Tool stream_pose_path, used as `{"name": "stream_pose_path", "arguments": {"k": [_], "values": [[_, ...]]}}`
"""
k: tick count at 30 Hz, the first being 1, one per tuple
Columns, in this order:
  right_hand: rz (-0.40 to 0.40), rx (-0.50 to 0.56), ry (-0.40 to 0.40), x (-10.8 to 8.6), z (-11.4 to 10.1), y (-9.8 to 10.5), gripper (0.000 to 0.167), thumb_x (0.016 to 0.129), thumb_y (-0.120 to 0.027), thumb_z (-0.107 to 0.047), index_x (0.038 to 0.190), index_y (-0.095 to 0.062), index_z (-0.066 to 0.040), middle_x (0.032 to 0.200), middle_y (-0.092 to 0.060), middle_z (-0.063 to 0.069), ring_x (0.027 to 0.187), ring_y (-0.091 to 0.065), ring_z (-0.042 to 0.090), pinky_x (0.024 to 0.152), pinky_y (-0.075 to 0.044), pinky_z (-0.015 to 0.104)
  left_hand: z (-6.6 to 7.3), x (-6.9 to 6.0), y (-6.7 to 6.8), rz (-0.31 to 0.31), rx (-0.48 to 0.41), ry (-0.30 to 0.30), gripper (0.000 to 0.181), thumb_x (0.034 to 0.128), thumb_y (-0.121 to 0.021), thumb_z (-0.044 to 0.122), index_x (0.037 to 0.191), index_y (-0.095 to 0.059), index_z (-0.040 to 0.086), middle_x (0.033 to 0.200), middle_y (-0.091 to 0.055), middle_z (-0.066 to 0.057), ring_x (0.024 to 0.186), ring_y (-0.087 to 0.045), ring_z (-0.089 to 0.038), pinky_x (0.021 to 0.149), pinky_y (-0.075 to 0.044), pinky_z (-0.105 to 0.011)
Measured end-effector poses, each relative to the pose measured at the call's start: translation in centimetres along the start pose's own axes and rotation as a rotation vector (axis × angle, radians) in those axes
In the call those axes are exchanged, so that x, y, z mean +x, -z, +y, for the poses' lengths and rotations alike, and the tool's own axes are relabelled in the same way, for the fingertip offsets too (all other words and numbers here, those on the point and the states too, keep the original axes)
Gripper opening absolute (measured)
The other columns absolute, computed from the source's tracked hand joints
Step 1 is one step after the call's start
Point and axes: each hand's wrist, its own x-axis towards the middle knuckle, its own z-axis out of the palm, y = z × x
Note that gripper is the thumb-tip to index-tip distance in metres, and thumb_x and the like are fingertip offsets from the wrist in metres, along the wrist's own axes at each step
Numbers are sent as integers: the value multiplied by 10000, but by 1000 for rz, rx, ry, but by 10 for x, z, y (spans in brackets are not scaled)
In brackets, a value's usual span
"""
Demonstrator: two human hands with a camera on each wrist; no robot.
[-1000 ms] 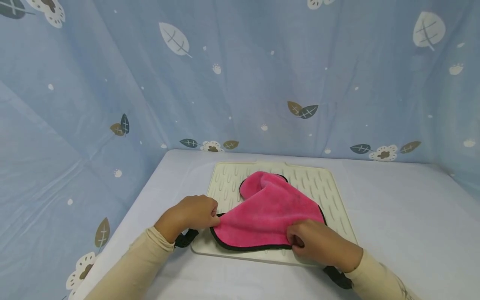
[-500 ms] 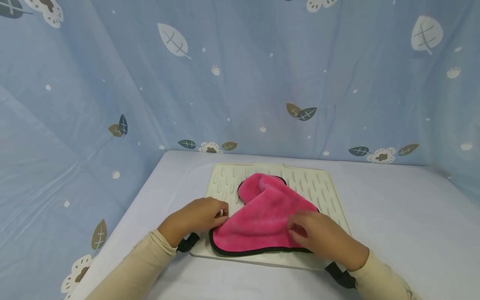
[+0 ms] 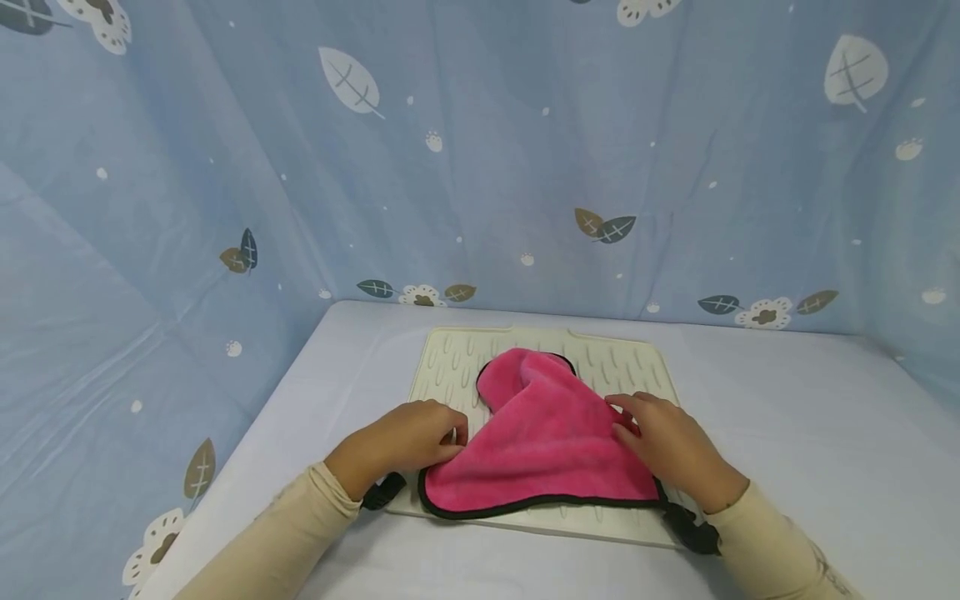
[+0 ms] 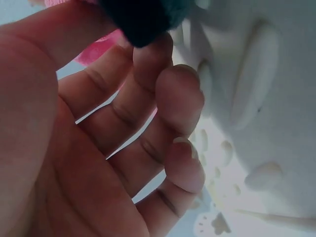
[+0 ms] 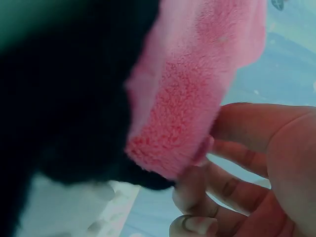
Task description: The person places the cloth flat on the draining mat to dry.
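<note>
A pink plush cloth [image 3: 547,442] with black edging lies rumpled on a cream mat [image 3: 442,358] with raised ridges. Its far end is folded over. My left hand [image 3: 412,435] is at the cloth's left edge, and in the left wrist view the thumb and fingertips pinch its dark edging [image 4: 143,22]. My right hand [image 3: 667,437] is at the cloth's right edge. The right wrist view has the thumb and fingers on either side of the cloth's border [image 5: 182,98], pinching it; the exact contact is blurred.
The mat rests on a table with a white cover [image 3: 795,417]. Behind and to the left hangs a blue curtain [image 3: 480,167] printed with leaves and flowers. Black straps [image 3: 693,529] circle both wrists.
My right hand has let go of the near edge, moved right and away from me, and taken the right edge. The left hand has shifted slightly right along the left edge.
</note>
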Motion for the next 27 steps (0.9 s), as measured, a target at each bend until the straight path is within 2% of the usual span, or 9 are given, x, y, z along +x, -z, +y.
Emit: {"name": "stream_pose_path", "arguments": {"k": [3,8,15,22,27], "values": [[-41,23,-19,0,0,0,279,838,-779,-91,1104,-700,-61,782,-624,-3,690,-534,116,594,-468,271,2,-2,1,-5,-5,6,118,899,-702,146,801,-648,182,614,-517,98,625,-493,-44,604,-437,-224],[-75,47,-28,0,1,3,137,839,-738,-66,935,-654,-115,694,-547,-32,626,-480,103,554,-416,247,2,-7,7,-11,-11,54,144,886,-678,144,785,-585,190,588,-478,99,595,-462,-47,567,-400,-235],[-155,83,-21,-4,2,8,163,802,-701,-40,851,-576,-133,618,-489,-43,561,-446,99,519,-376,250,-5,-13,13,-5,9,147,189,830,-657,194,719,-505,188,589,-457,86,580,-458,-72,534,-351,-260],[-227,87,-47,-8,3,10,204,787,-708,-72,804,-525,-160,591,-476,-38,547,-449,109,502,-359,269,-7,-17,17,-24,57,231,269,831,-690,270,667,-496,180,583,-467,62,587,-470,-96,530,-336,-277],[-245,60,-50,-8,2,11,192,791,-694,-116,796,-515,-185,581,-468,-49,542,-442,112,490,-340,285,-6,-17,16,-47,47,258,239,845,-682,275,694,-523,180,602,-504,57,610,-499,-108,550,-360,-288]]}}
